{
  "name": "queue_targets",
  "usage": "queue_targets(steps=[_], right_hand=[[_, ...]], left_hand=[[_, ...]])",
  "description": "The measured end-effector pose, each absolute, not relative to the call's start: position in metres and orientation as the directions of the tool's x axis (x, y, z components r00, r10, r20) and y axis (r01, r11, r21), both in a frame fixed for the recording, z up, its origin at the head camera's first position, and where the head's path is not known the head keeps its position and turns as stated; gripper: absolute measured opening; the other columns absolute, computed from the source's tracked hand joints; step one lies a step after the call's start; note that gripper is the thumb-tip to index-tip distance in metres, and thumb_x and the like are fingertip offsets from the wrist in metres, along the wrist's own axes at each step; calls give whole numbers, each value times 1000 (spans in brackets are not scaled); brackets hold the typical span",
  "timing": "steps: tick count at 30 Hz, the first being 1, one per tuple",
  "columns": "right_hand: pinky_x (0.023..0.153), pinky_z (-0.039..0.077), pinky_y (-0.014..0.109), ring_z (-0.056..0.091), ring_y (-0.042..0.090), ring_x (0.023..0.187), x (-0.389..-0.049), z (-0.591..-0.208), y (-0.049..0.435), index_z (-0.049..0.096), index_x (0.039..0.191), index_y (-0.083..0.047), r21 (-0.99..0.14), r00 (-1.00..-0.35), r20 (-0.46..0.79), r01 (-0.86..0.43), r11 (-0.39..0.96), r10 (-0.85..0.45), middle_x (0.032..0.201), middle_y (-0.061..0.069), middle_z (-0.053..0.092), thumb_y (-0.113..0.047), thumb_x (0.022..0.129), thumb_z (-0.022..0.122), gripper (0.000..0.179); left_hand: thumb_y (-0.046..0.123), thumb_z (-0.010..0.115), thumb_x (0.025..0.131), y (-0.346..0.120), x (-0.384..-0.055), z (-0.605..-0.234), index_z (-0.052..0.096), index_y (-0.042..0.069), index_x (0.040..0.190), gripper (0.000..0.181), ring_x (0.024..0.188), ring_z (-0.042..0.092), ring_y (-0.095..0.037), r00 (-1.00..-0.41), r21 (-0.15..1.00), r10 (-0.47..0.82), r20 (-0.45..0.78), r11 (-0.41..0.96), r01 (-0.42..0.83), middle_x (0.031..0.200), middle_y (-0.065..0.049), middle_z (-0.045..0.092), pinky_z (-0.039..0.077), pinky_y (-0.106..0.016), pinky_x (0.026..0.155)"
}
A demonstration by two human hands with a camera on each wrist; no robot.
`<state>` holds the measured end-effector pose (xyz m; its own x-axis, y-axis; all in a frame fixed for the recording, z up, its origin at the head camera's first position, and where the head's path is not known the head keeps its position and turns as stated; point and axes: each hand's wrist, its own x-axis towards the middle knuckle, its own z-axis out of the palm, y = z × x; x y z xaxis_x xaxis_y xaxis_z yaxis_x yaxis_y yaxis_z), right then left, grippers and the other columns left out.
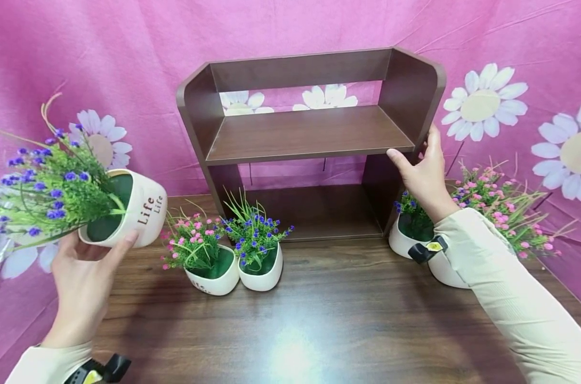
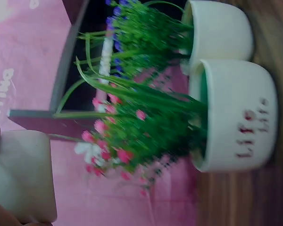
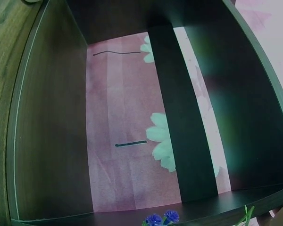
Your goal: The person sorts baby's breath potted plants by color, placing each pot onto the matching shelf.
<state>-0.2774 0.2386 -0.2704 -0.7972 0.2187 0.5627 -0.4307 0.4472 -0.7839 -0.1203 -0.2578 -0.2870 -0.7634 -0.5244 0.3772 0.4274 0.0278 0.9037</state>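
Flowerpot (image 1: 148, 213) with purple flowers and "Life" on its side: I have it held in the left hand (image 1: 84, 282), thumb against the wall, fingers mostly hidden beneath. It is raised above the table (image 1: 319, 304), left of the shelf (image 1: 309, 133), tipped so its flowers lean away from the shelf. With the right hand (image 1: 427, 176) I have a grip on the shelf's right end, thumb on the middle board's front edge and fingers round the outside of the side wall. Just in front of the shelf's left end I see a pink-flowered pot (image 1: 212, 280) and a purple-flowered pot (image 1: 261, 274), upright and touching. Beside the shelf's right front corner I make out another purple pot (image 1: 402, 240); farther from the shelf is another pink pot (image 1: 449, 272), partly hidden by the sleeve (image 1: 501, 293). Behind the shelf hangs pink cloth (image 1: 290, 26) printed with white daisies (image 1: 482, 104), some showing through the shelf's back.
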Motion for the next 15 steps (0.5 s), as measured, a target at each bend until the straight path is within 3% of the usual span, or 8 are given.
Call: queue_targets(steps=[7, 15], right_hand=[[102, 34, 29, 44, 20, 122, -279, -270, 241, 26, 149, -15, -785, -794, 564, -430, 447, 228, 138, 13, 44, -17, 85, 71, 78], [101, 35, 30, 44, 21, 122, -277, -271, 238, 25, 149, -15, -779, -793, 568, -432, 454, 220, 137, 13, 44, -17, 86, 71, 78]], left_hand=[[-16, 73, 72, -238, -131, -263, 59, 2, 127, 60, 105, 63, -18, -753, 840, -423, 504, 38, 541, 119, -13, 63, 50, -18, 84], [-8, 77, 72, -206, -144, -239, 62, 4, 123, 55, 101, 65, -17, -781, 845, -354, 514, 53, 532, 114, -10, 67, 52, -18, 81]])
